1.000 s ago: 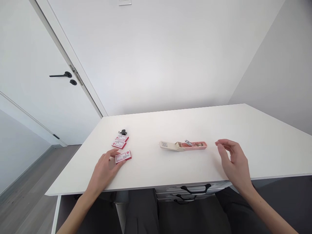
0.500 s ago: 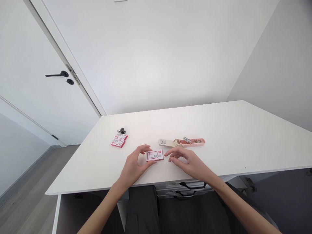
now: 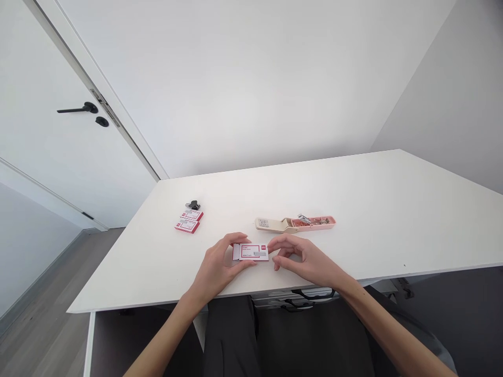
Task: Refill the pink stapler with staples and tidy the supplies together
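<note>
- A white door (image 3: 47, 131) with a black lever handle (image 3: 78, 109) is filling the upper left of the frame, and grey plank flooring (image 3: 35, 324) is showing at the lower left.
- A plain white wall (image 3: 243, 84) is running across the top, meeting a greyer wall (image 3: 456, 89) at the upper right.
- A white table (image 3: 393, 209) is spreading across the middle of the frame, with its near edge crossing the lower half.
- Two small red-and-white boxes (image 3: 188, 221) are lying side by side at the left centre of the table, with a black binder clip (image 3: 193, 204) sitting just behind them.
- A beige-and-pink stapler (image 3: 294, 223) is lying opened flat right of centre (its staple channel is facing up), just behind the hands and apart from them.
- Under the table edge, clear drawers with black handles (image 3: 310, 301) are peeking out at the lower centre.
- The left hand (image 3: 218, 267) is coming up from the lower left, curled partway, with thumb and fingers pinching the left end of the staple box (image 3: 251, 252).
- That staple box is sitting at the centre of the frame on the table, with a white inner tray sticking out at its left end.
- The right hand (image 3: 306, 259) is reaching in from the lower right, fingers loosely bent, with its fingertips gripping the box's right end.
</note>
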Demonstrator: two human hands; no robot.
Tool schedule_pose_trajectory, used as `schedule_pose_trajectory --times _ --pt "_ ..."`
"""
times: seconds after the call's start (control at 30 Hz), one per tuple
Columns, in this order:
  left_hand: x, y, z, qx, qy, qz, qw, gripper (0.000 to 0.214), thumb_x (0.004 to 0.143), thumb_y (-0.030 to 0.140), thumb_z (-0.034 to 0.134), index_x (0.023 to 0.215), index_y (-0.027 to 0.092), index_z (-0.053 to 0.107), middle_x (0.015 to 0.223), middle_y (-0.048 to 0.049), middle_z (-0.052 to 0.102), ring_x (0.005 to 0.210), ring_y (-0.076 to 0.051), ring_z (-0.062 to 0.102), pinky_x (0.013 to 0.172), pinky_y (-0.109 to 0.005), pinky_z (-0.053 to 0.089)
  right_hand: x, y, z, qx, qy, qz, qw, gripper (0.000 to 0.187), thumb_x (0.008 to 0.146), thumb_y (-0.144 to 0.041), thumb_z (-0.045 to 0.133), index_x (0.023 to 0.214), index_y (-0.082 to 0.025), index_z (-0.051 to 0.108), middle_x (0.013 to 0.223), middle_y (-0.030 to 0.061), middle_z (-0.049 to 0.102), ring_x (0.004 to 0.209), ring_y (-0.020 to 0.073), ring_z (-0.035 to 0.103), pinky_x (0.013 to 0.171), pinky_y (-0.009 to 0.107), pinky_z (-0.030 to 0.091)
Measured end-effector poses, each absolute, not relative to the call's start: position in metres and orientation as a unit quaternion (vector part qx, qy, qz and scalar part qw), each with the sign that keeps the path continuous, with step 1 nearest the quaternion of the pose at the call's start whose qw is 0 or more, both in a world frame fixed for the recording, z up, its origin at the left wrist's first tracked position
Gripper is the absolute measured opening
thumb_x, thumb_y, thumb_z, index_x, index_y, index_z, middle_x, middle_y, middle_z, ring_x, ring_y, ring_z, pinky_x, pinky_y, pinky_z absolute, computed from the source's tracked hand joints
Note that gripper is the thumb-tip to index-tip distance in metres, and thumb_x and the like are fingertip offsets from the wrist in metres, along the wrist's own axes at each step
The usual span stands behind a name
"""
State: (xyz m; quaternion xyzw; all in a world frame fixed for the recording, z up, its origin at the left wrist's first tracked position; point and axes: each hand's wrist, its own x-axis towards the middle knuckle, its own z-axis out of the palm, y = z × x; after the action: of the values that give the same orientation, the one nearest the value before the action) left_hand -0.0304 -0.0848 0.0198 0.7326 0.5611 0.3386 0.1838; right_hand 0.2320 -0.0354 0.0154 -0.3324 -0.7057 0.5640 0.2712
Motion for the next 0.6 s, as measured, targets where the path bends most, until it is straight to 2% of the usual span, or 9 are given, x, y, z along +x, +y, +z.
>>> schedule_pose_trajectory --times 0.27,0.4,0.6 --pt "-0.030 -0.087 0.018 0.780 0.514 0.321 0.155 0.040 0.092 0.038 0.078 0.127 0.029 0.061 0.120 -0.0006 0.075 0.109 -0.019 0.070 0.093 -0.033 0.058 0.216 -0.039 0.006 -0.391 -0.657 0.556 0.326 0.028 0.091 -0.046 0.075 0.110 -0.026 0.071 0.100 0.0023 0.080 0.068 0.0166 0.071 0.071 0.035 0.055" --pt "-0.030 -0.087 0.016 0.790 0.508 0.317 0.134 0.033 0.097 0.036 0.072 0.128 0.028 0.061 0.120 -0.0013 0.074 0.105 -0.018 0.070 0.093 -0.033 0.058 0.215 -0.040 0.000 -0.397 -0.641 0.549 0.361 0.034 0.091 -0.047 0.075 0.116 -0.025 0.069 0.098 0.0024 0.080 0.067 0.0165 0.070 0.071 0.035 0.055" --pt "-0.031 -0.087 0.014 0.766 0.538 0.330 0.126 0.034 0.098 0.036 0.069 0.130 0.027 0.063 0.120 -0.0015 0.075 0.101 -0.018 0.070 0.093 -0.033 0.057 0.221 -0.041 -0.004 -0.407 -0.624 0.528 0.408 0.034 0.090 -0.049 0.076 0.113 -0.025 0.072 0.095 0.0039 0.078 0.068 0.0182 0.068 0.069 0.036 0.056"
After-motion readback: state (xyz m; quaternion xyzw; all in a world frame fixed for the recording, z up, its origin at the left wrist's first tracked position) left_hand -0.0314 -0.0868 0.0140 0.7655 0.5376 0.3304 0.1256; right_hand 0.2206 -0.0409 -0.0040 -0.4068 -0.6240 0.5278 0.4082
